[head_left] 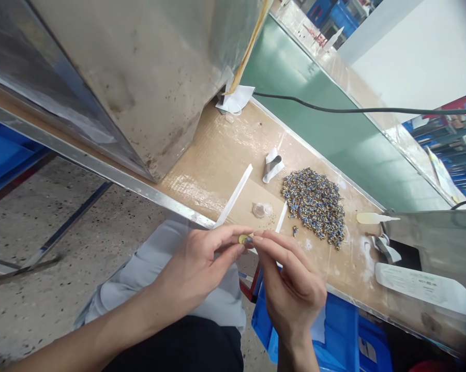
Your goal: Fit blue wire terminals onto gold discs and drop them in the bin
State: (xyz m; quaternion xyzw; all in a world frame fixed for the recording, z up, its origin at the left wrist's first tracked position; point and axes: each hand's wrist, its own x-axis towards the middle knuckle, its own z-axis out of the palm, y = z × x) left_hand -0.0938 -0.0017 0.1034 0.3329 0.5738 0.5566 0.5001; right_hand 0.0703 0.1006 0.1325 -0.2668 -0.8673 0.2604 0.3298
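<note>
My left hand and my right hand meet fingertip to fingertip at the front edge of the bench. Pinched between them is a small gold and blue part, with a rounded yellowish end towards the left fingers; most of it is hidden. Just beyond the fingers, a small clear round dish stands on a cardboard sheet, with tiny specks scattered beside it. A heap of small gold and blue parts lies to the right, one loose part apart from it.
Left stands a large metal box. A tape-wrapped dark piece lies behind the dish. To the right are a yellowish squeeze bottle and a white bottle on its side. Blue bins sit below; a black cable crosses behind.
</note>
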